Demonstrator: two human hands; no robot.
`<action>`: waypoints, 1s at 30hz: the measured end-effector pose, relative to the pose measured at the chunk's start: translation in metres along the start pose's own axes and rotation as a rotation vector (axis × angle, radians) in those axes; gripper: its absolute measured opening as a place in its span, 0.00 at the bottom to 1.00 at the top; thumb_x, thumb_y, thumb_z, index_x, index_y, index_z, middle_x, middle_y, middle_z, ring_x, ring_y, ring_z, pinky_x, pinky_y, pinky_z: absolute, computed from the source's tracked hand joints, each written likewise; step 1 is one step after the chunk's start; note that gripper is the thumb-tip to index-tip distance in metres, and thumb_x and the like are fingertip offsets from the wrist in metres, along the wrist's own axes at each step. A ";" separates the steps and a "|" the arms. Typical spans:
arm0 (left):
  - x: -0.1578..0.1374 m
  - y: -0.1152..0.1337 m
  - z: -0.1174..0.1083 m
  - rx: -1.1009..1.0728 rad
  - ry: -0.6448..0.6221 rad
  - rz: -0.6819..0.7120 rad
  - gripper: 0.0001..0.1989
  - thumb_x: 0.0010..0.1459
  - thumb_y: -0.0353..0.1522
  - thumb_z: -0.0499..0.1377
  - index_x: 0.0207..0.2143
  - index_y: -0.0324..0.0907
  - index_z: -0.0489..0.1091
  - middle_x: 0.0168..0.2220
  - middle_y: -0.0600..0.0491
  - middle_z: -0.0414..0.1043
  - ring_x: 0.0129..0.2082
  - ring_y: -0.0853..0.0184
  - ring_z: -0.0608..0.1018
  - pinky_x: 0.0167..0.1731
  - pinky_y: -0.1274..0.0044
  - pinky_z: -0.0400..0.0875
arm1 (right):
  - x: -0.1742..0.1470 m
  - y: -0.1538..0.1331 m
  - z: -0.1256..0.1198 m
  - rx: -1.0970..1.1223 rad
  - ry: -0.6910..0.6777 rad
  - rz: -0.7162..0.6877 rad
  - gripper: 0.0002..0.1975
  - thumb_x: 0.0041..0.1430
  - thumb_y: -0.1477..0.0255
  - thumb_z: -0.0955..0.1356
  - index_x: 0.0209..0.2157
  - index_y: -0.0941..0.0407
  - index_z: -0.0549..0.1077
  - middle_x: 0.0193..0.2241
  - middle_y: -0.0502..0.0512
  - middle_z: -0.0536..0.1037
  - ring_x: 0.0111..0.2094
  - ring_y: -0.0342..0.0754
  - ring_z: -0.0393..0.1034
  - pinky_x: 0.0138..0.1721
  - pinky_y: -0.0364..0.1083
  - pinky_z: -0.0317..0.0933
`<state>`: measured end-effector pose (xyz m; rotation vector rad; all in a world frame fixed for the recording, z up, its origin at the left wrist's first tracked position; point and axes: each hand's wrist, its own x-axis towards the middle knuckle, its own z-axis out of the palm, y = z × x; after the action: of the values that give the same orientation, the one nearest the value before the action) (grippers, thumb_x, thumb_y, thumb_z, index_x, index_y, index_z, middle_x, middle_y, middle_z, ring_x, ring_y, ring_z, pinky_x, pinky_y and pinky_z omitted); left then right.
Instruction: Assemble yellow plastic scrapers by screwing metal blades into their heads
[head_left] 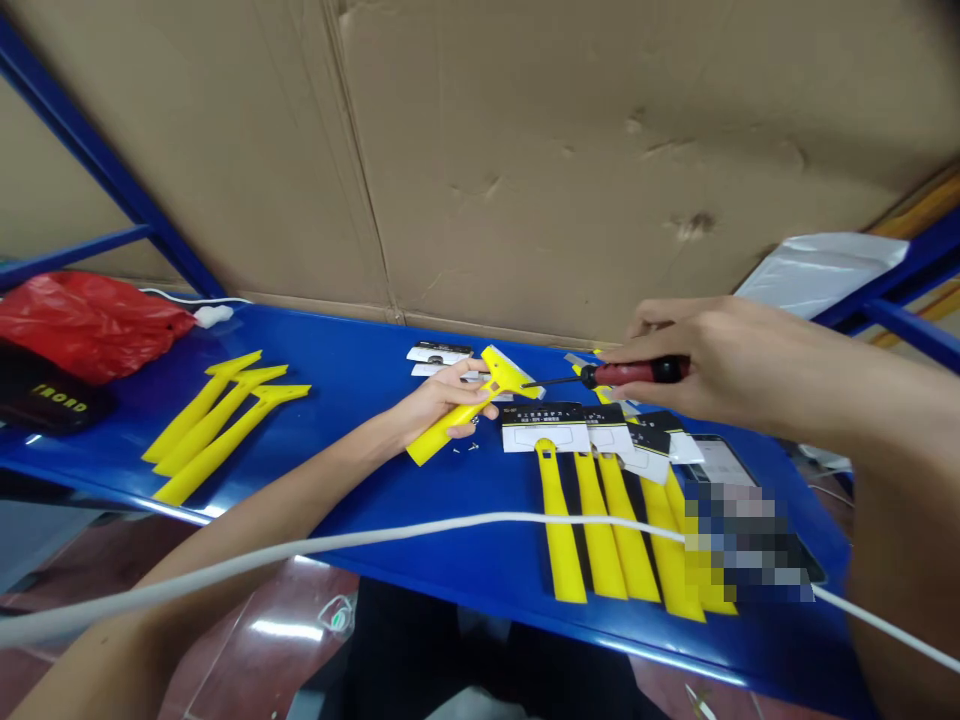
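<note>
My left hand [448,398] is wrapped round the handle of a yellow scraper [507,373], its wide head pointing up and right with a thin blade along the edge. In my right hand [701,345] is a screwdriver [636,373] with a dark red and black handle. The screwdriver's shaft runs left, and its tip meets the right side of the scraper head. Below my left hand, a few small screws [472,447] lie on the blue table [360,380]. Small black-and-white packets [441,352] lie just behind that hand.
Three yellow scraper handles [232,425] lie at the left, near a red plastic bag [90,325] and a black case [52,395]. Several carded yellow scrapers [564,530] sit at the right beside a phone [724,460]. A white cable [360,535] crosses in front.
</note>
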<state>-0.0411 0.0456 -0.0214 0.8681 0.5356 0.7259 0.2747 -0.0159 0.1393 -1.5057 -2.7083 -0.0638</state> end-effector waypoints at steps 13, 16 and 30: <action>-0.008 -0.005 0.026 -0.128 0.083 0.136 0.26 0.57 0.23 0.74 0.54 0.43 0.70 0.44 0.46 0.80 0.32 0.68 0.83 0.13 0.87 0.57 | 0.010 -0.071 -0.026 0.190 0.470 -0.134 0.08 0.69 0.64 0.76 0.47 0.48 0.79 0.39 0.53 0.86 0.37 0.55 0.79 0.38 0.52 0.69; -0.006 -0.012 0.025 -0.142 0.087 0.135 0.25 0.58 0.23 0.74 0.54 0.44 0.69 0.47 0.45 0.81 0.31 0.69 0.82 0.13 0.87 0.56 | 0.008 -0.070 -0.026 0.215 0.419 -0.139 0.11 0.71 0.62 0.75 0.51 0.48 0.78 0.46 0.56 0.87 0.41 0.57 0.82 0.42 0.55 0.73; -0.015 -0.011 0.043 -0.135 0.119 0.022 0.23 0.60 0.22 0.74 0.53 0.44 0.70 0.44 0.49 0.79 0.30 0.70 0.81 0.13 0.87 0.55 | -0.005 -0.043 -0.037 0.185 0.368 -0.001 0.13 0.74 0.50 0.71 0.47 0.43 0.77 0.43 0.54 0.86 0.43 0.61 0.83 0.46 0.59 0.77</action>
<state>-0.0176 0.0086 -0.0057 0.7088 0.5768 0.8282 0.2413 -0.0447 0.1757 -1.2944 -2.3544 -0.0790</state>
